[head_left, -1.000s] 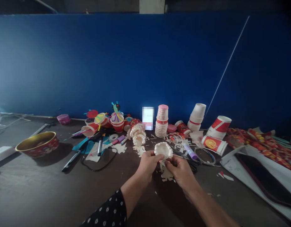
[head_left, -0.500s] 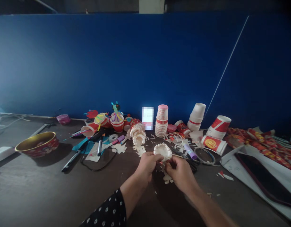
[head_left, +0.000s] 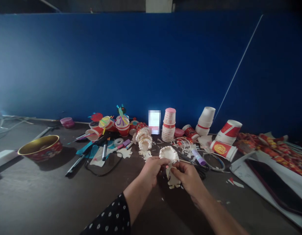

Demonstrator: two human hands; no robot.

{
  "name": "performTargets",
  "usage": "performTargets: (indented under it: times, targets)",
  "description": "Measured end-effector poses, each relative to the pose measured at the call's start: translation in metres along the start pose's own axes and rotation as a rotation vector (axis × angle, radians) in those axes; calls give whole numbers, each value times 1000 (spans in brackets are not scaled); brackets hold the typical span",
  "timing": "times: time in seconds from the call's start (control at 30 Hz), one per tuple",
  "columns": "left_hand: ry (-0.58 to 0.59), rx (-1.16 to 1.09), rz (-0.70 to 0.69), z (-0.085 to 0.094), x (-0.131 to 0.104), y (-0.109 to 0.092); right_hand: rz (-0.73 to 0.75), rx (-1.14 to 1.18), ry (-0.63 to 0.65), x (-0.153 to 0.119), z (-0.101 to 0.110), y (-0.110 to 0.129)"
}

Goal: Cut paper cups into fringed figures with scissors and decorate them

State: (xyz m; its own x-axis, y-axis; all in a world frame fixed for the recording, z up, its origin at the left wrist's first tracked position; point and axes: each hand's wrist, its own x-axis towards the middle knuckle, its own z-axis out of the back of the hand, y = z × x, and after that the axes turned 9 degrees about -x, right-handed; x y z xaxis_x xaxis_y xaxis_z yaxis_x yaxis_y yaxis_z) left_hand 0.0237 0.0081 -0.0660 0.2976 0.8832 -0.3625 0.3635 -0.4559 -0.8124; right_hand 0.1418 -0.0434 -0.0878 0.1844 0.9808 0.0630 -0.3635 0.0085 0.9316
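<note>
A white paper piece (head_left: 168, 154) with a scalloped round rim and a cut-out tail of rounded lobes hangs between my hands. My left hand (head_left: 153, 168) is closed on its left side, thumb at the rim's lower edge. On the other side, my right hand (head_left: 186, 174) pinches it just below the rim. The lobed tail (head_left: 174, 181) dangles under the fingers. Beyond my left hand, similar white scalloped pieces (head_left: 144, 143) lie in a row on the dark table (head_left: 67, 202).
Stacked paper cups (head_left: 168, 125) stand behind my hands, more cups (head_left: 226, 132) to the right. A purple glue stick (head_left: 198, 157) and a wire coil (head_left: 214, 161) lie nearby. On the left are a red-gold bowl (head_left: 40, 148) and a marker (head_left: 104, 151). A phone (head_left: 276, 186) rests at right.
The lobed tail below the rim now shows more fully between my hands. My right fingers have shifted slightly at the piece, and the whole view has moved a little.
</note>
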Motion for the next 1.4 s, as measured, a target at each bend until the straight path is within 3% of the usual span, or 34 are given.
performTargets:
  times: [0.8,1.17,1.4]
  targets:
    - [55,-42,-26,-2,-1,9,-13,49,15,-1,1,3]
    - [42,-18,-181,-3,1,16,-33,48,-31,-1,1,2]
    - [58,13,-220,-9,-4,17,-95,306,-24,-2,-2,5]
